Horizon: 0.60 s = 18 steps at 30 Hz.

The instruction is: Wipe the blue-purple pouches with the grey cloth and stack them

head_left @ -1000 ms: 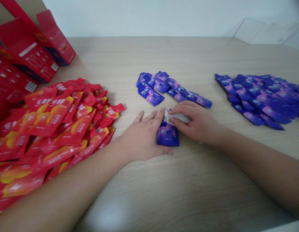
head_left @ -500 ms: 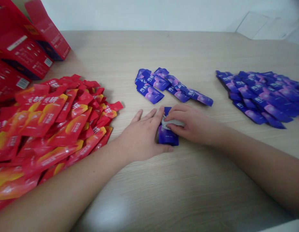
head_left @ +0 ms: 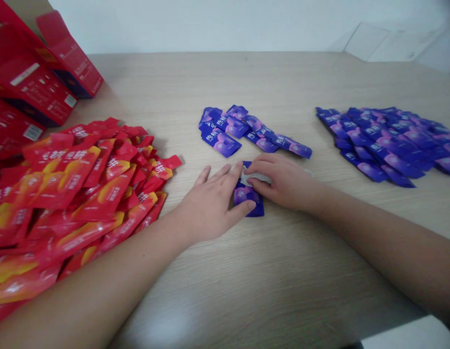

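A purple sachet (head_left: 248, 198) lies flat on the wooden table (head_left: 268, 281) between my two hands. My left hand (head_left: 210, 206) rests flat beside it, fingers spread, thumb pressing its lower edge. My right hand (head_left: 283, 182) is closed on a small white cloth or wipe (head_left: 254, 177) pressed against the sachet's upper part. A short row of purple sachets (head_left: 246, 131) lies just beyond my hands.
A big heap of red and orange sachets (head_left: 79, 194) covers the left side. Red cartons (head_left: 36, 82) stand at the back left. A larger spread of purple sachets (head_left: 384, 143) lies at the right. White sheets (head_left: 392, 43) lean at the back right.
My right hand has slid the white cloth a little along the sachet. My left thumb has moved onto the sachet's lower edge. The view shifted slightly.
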{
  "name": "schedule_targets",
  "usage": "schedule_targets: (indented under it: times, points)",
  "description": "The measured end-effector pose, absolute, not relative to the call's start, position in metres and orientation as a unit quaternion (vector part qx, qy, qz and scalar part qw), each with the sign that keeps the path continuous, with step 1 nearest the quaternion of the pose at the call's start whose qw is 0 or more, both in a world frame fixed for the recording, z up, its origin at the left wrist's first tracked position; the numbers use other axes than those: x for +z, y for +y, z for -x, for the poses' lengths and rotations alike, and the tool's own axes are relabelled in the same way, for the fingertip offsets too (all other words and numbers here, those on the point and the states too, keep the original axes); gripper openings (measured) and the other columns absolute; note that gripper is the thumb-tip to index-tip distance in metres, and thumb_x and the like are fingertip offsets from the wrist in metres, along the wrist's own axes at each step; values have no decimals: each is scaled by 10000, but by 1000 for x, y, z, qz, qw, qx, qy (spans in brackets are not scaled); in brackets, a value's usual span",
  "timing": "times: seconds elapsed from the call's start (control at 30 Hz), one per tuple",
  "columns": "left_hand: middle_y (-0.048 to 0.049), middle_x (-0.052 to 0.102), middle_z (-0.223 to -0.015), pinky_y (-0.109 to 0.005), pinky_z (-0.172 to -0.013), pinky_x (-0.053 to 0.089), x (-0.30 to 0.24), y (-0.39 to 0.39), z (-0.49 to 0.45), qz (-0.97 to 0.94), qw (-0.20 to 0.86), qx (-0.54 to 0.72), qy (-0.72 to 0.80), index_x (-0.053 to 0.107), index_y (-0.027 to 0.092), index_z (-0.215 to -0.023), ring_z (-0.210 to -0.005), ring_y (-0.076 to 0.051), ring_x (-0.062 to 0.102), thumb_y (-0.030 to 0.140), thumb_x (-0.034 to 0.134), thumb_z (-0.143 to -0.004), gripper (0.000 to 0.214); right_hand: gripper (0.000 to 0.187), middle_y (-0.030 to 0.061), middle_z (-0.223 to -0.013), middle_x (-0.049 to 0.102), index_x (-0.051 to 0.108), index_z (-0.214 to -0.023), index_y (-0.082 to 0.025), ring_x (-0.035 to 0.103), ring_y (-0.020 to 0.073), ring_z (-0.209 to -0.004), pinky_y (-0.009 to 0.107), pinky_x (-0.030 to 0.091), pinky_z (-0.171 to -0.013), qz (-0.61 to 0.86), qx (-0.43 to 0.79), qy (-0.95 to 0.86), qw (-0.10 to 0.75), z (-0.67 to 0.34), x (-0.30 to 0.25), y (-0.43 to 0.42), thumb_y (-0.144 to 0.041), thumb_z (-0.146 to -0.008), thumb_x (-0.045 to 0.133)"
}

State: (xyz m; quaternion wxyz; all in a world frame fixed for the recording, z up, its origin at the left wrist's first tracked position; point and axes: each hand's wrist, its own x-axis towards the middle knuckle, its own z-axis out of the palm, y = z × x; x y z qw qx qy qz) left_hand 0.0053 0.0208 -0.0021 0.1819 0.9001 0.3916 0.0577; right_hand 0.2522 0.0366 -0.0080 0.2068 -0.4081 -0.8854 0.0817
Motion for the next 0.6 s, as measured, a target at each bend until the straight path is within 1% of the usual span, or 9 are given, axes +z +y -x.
schedule_targets:
  times: [0.07,0.17,0.23,0.33,0.4,0.5,0.6]
  points:
    - [-190,256,-1810,-653,-1364,135,-4,22,-5,-903,177,57,388,146,123,-1757,-1680,-354,295,664,467,-1082,923,193,96,-1170,759,757,-1196,-239,705,292,-1154,468,571,-1036,411,90,-880,222,-253,-9,37,-292,-1039,659]
    - [-203,263,-1806,-659,-1361,132,-6,22,-5,-905,169,50,389,126,133,-1760,-1680,-371,288,662,533,-1047,977,193,90,-1183,768,748,-1199,-250,711,295,-1153,475,575,-1034,418,100,-865,259,-255,-10,36,-298,-1024,682]
    - [-216,271,-1800,-661,-1360,123,-6,23,-5,-906,165,43,386,117,125,-1760,-1685,-376,273,663,561,-1030,1009,192,94,-1175,770,745,-1195,-246,717,293,-1134,474,582,-1015,419,100,-857,282,-255,-9,35,-319,-1027,691]
    - [-222,243,-1807,-657,-1362,116,-6,23,-4,-908,163,41,385,120,116,-1758,-1689,-375,262,675,579,-1015,1037,191,94,-1181,770,738,-1201,-248,717,283,-1135,469,583,-1016,405,113,-857,296,-253,-5,29,-319,-1027,702]
    - [-215,229,-1813,-661,-1362,124,-6,22,-4,-905,167,45,388,126,120,-1756,-1689,-373,263,680,583,-1009,1039,187,89,-1192,769,736,-1202,-248,714,271,-1156,456,580,-1033,377,146,-869,285,-251,0,23,-307,-1026,708]
    - [-195,255,-1812,-668,-1361,136,-4,23,-5,-902,177,51,390,150,139,-1752,-1687,-365,273,659,599,-1003,1017,143,81,-1181,772,750,-1153,-231,716,252,-1159,425,577,-1040,318,191,-901,226,-247,8,16,-272,-1020,717]
    - [-180,270,-1812,-676,-1360,139,-3,23,-7,-901,184,53,390,181,150,-1746,-1686,-359,277,641,616,-1000,993,101,79,-1155,776,766,-1095,-224,718,260,-1144,437,573,-1052,301,174,-920,179,-243,10,14,-226,-1010,711]
